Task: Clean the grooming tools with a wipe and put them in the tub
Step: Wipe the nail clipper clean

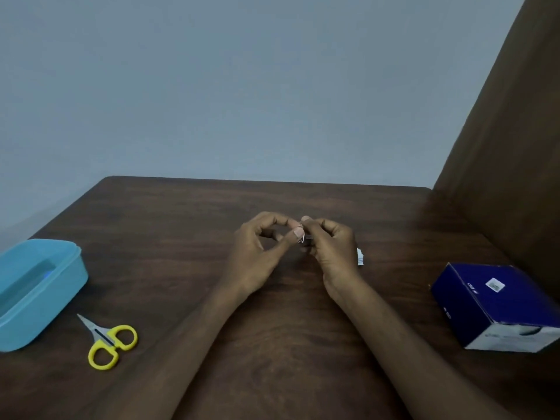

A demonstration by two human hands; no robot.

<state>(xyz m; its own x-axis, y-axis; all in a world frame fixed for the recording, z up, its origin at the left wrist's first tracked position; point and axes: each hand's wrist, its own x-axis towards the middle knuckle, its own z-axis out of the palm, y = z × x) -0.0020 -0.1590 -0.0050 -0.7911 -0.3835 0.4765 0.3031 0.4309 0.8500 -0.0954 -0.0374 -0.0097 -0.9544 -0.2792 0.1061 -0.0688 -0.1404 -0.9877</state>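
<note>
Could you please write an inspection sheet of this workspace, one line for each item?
Surface: dark wooden table, mostly bare.
Job's things: blue tub at the left edge, open; yellow scissors lie closed on the table beside it; a small shiny item is pinched between both hands, too small to identify.
Clutter: dark blue box at the right; a white scrap behind the right hand.
Hands: left hand and right hand meet above the table's middle, fingertips closed on the small item.
Cables: nothing seen.
Surroundings: plain grey wall; brown panel on the right.
</note>
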